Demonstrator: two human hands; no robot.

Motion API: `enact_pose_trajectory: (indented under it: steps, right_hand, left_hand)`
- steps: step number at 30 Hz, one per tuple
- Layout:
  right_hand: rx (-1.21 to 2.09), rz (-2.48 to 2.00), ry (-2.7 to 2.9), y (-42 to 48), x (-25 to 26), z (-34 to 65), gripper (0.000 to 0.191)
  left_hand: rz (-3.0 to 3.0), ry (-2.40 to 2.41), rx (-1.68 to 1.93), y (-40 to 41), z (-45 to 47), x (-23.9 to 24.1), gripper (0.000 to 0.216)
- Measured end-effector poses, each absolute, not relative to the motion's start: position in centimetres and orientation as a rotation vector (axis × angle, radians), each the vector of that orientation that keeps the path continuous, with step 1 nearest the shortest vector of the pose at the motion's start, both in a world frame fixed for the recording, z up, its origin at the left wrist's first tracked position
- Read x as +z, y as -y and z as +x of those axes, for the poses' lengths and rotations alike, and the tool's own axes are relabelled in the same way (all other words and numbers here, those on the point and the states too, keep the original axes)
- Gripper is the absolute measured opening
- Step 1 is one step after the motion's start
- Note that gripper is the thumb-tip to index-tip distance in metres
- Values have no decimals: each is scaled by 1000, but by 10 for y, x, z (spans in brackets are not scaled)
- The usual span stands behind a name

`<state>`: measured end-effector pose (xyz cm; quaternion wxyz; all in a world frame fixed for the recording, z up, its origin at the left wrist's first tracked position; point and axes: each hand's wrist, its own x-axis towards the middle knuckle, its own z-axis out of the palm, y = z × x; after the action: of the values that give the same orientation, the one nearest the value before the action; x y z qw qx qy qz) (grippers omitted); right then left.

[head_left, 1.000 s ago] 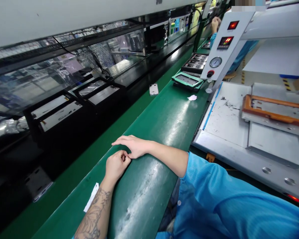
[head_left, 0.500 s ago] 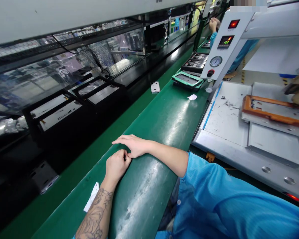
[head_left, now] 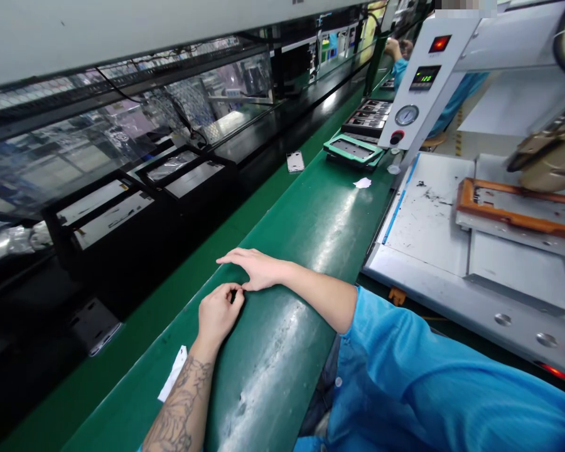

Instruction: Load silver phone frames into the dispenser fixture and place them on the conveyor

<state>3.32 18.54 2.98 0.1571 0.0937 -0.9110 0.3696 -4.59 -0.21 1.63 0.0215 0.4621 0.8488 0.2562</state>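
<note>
My left hand [head_left: 219, 314], at the end of a tattooed forearm, rests over the green surface [head_left: 306, 226] with its fingers curled and thumb tip close to the forefinger. Whatever may lie in that pinch is hidden. My right hand [head_left: 258, 269] reaches across from the right, its fingers stretched out to the left and its thumb side by the left hand's fingertips. No object shows in it. A torn white paper piece [head_left: 173, 374] lies beside my left forearm.
Flat metal plates [head_left: 295, 162] lie on the lower green belt [head_left: 160, 307], left of the raised surface. Ahead are a green frame [head_left: 353, 149] and a white scrap [head_left: 362, 182]. A press machine [head_left: 417, 81] with an orange frame [head_left: 494, 213] stands right. A co-worker's hands [head_left: 398, 49] show beyond.
The plates on the lower belt have moved forward and slightly right. My right hand has shifted slightly up and right. A tan machine part and hose moved left on the press; its red digit has gone.
</note>
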Motion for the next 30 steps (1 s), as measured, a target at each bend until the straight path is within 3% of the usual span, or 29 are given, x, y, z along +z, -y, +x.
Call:
enact_pose_trajectory:
  steps: [14,30]
  right_hand:
    - [985,175,2496,-180,21,26,59]
    - [963,31,2633,-182,26,27,67]
  left_hand:
    - [1217,-2553,1043,2,-50,12,34]
    - [1185,-2534,1073,2,-48,13,38]
